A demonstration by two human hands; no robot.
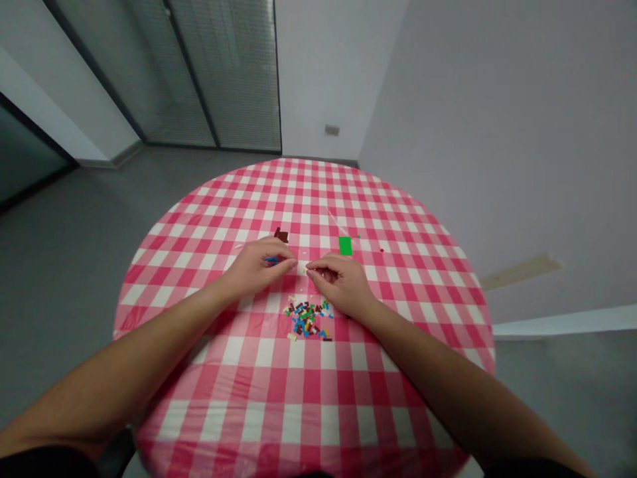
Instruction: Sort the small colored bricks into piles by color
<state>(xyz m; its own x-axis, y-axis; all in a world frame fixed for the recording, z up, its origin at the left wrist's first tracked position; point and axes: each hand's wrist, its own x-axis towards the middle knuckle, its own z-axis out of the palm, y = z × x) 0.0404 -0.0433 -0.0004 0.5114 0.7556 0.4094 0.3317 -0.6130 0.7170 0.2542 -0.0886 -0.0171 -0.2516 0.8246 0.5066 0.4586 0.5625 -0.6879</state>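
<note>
My left hand [259,263] is closed, thumb and fingertips drawn together just above the table. Blue toy bricks [271,261] show in the gap under its fingers; whether they are gripped or lie on the cloth I cannot tell. Facing it, my right hand [344,282] is closed in a pinch, and what its fingertips hold is too small to make out. A tiny yellowish piece [304,270] shows between the two hands. Nearer to me spreads a loose pile of small bricks [307,318] in blue, green, brown, yellow and white.
Beyond my left hand lie dark brown pieces [281,236]. A flat green plate [345,245] rests past my right hand, with a small red piece [381,250] farther right. A red-and-white checked cloth [318,385] covers the round table. Walls and glass panels stand behind.
</note>
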